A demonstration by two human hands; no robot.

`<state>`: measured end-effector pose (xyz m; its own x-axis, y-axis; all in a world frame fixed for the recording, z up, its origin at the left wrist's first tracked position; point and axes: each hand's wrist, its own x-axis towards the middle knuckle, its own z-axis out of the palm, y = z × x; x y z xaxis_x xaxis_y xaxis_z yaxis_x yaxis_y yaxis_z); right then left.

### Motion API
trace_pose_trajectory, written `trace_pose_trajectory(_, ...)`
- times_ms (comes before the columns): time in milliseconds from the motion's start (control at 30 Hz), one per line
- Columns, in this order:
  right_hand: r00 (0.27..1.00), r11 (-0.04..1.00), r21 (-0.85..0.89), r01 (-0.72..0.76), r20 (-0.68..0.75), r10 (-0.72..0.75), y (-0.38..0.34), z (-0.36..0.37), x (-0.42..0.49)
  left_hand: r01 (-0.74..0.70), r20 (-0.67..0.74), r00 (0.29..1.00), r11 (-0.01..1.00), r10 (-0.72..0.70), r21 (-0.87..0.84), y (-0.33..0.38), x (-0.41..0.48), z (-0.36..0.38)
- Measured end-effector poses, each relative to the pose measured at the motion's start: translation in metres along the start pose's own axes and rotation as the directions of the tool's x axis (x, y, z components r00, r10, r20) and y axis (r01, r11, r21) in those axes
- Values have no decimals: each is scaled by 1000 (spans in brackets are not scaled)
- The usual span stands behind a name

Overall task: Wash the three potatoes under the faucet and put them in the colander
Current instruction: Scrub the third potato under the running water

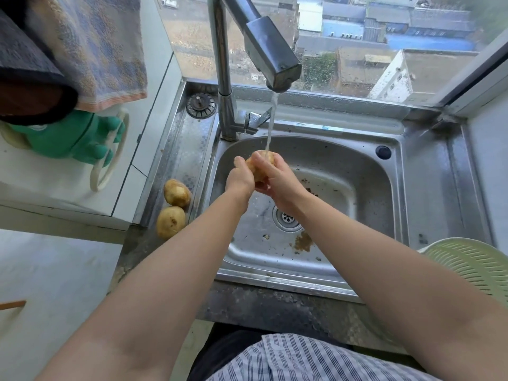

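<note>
**Potato under running water, two more beside the sink**

Seen from above, looking down into a steel sink (390, 171). Over the basin, just behind the drain (287, 217): one potato (257, 167) clasped between both hands. Left hand (239, 179) wrapped around its left side, fingers curled closed on it. Right hand (277, 178) cupped over its right side, likewise gripping. Directly above, a faucet (270, 57) with a thin stream of water (270, 125) falling onto the potato's top. Left of the sink, on the patterned steel ledge: two more potatoes, the far one (177, 193) and the near one (171, 221), almost touching each other, well apart from the hands. Right of the sink, at the near corner: a pale green colander (472, 268), partly cut off by the picture edge and by the right forearm. Brown specks of dirt scattered on the basin floor near the drain.
</note>
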<state>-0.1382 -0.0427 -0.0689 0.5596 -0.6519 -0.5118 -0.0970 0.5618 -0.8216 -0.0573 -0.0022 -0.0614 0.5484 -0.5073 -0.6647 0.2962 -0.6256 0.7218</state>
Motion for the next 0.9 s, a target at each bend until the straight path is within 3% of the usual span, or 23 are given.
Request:
trace_pose_trajectory(167, 998, 981, -185, 61, -22, -66, -6, 28, 4, -29, -3, 1000, 996, 29, -82, -1, 2, -24)
trace_pose_trajectory(333, 976, 858, -465, 216, 78, -203, 3, 6, 1, 20, 155, 988, 1000, -17, -18, -2, -5, -20)
trace_pose_trajectory(500, 972, 879, -458, 132, -116, -206, 10, -13, 0, -10, 192, 981, 1000, 4, 26, -4, -10, -2)
trace_pose_trajectory(633, 957, 873, -477, 101, -195, -217, 3, -6, 8, -80, 104, 991, 997, 79, 3, -7, 1, -8)
trace_pose_trajectory(767, 991, 900, -435, 12, -117, -70, 2, -11, 10, -146, 92, 985, 989, 144, 24, -12, 8, -13)
trace_pose_trajectory(900, 994, 913, -393, -108, -62, 90, 13, -26, 7, -203, 158, 974, 938, 164, 281, -30, 16, -11)
